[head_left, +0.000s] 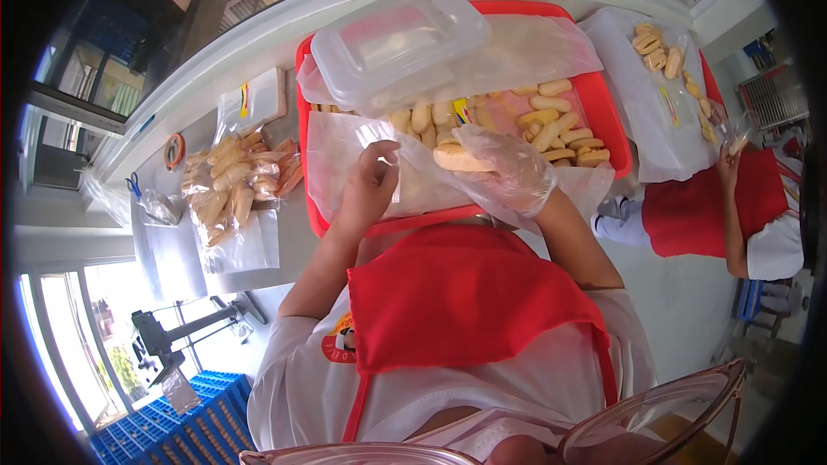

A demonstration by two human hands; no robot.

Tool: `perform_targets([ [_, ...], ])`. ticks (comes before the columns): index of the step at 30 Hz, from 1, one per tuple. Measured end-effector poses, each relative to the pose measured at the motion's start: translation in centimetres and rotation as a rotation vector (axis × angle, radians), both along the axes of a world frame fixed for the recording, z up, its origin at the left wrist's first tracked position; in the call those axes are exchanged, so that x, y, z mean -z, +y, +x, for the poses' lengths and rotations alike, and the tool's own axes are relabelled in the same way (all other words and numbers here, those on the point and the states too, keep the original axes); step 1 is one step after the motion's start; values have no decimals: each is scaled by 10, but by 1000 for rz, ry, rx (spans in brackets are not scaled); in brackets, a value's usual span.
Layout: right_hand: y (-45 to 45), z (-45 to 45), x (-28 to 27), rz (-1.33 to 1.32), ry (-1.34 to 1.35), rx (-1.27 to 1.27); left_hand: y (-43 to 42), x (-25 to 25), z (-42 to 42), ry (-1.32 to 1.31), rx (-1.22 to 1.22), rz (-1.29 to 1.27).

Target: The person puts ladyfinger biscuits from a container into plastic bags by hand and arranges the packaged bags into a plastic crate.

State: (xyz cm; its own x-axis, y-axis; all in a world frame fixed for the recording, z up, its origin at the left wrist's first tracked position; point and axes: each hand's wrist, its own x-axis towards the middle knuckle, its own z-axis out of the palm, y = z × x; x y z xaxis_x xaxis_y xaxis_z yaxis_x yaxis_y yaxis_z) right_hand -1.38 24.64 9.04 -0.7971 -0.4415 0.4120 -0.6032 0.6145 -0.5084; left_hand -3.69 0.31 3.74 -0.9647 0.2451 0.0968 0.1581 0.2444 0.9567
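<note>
R hand (pixel 510 162) pinching oblong bread roll (pixel 459 158), over red tray (pixel 617 120).
R hand in loose, crinkled clear plastic; roll matte, tan, round-ended, far end hidden in my grip. L hand (pixel 373 179) bare, fingers curled by filmy plastic sheet (pixel 336 142); can't tell if pinching it. Tray: rigid, holds more rolls (pixel 560 127), partly hid. under film & translucent rect. tub (pixel 401 43). L of tray: bagged pieces (pixel 228 174), glossy film, outlines blurred. Far R, co-worker's hand (pixel 729 164): item unclear.
</note>
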Motion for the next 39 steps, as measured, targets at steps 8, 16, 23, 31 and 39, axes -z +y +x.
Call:
perform_targets([
  [8,-5,2,-7,-163,175,-44,18,4,3,-1,-35,-145],
  [16,-16,5,37,-656,-407,6,31,18,3,-336,76,24],
  [23,-13,0,14,-103,-128,-152,25,16,6,-352,-45,322],
  [31,-22,-2,30,-1167,-1155,-129,28,-33,26,576,132,-314],
  [39,-46,9,32,-994,-728,65,27,-54,21,339,46,-71],
])
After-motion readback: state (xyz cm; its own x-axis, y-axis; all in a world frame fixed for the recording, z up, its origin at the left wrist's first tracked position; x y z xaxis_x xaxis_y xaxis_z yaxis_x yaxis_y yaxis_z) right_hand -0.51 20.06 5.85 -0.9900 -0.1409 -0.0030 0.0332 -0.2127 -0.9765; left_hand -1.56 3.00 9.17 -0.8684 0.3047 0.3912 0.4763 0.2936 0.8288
